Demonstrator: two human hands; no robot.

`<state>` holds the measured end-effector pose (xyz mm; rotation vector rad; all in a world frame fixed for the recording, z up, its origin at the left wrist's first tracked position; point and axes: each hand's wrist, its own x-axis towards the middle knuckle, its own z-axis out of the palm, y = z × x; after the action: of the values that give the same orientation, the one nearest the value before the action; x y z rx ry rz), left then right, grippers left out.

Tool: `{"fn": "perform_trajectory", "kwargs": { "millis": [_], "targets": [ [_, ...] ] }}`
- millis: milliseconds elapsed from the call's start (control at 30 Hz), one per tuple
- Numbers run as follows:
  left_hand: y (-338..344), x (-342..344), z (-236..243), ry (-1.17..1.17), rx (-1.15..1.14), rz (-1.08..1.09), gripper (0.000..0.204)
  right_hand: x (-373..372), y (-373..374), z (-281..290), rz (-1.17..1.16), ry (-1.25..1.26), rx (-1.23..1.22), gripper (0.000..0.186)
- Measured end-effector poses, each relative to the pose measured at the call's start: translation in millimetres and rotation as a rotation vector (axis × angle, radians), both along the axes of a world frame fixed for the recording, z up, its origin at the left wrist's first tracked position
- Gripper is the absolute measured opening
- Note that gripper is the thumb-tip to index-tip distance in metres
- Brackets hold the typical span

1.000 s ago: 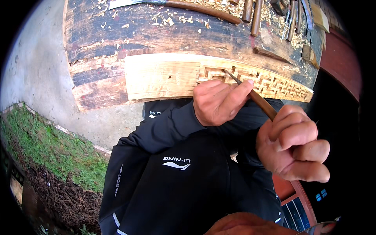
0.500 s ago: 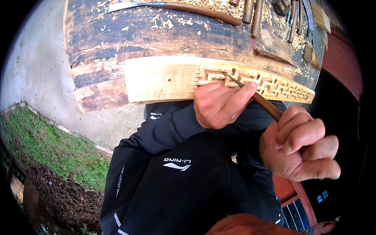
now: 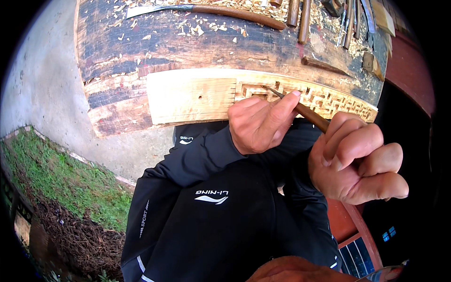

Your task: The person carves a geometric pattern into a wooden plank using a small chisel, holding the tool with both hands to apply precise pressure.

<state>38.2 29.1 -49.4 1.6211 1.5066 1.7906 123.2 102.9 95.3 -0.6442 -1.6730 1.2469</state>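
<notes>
Wooden-handled tool (image 3: 312, 117) and right hand (image 3: 353, 162) have edged forward

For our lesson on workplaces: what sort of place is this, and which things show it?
Probably a woodcarver's workspace: pale shavings litter a scarred bench, wooden-handled tools lie along its far side, and a partly carved board rests at its near edge.

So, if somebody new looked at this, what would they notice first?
Probably the pale board along the near edge of the bench, with a carved pattern on its right part. Right of centre, the left hand and right hand hold a slim wood-handled tool, its tip at the pattern. Wood shavings litter the bench's far side.
</notes>
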Motion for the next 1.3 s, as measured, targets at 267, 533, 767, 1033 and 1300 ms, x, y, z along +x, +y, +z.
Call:
{"fn": "perform_trajectory", "kwargs": {
  "millis": [267,533,767,1033,1300],
  "targets": [
    [-1,-3,0,0.017,0.042,-0.014,0.058,-1,-7,-5,0.021,0.051,0.092,0.046],
    [1,-2,-1,-0.035,0.069,0.002,0.062,3,-9,-10,0.019,0.081,0.05,0.057],
    [0,-9,0,-0.006,0.1,-0.067,0.065,3,-16,-5,0.021,0.048,0.096,0.059],
    [-1,-6,-4,-0.009,0.11,-0.071,0.067,0,-19,-7,0.012,0.047,0.149,0.059],
    [2,-7,2,-0.017,0.06,-0.049,0.061,-11,-22,-13,-0.118,0.084,0.097,0.063]
  ]
}}
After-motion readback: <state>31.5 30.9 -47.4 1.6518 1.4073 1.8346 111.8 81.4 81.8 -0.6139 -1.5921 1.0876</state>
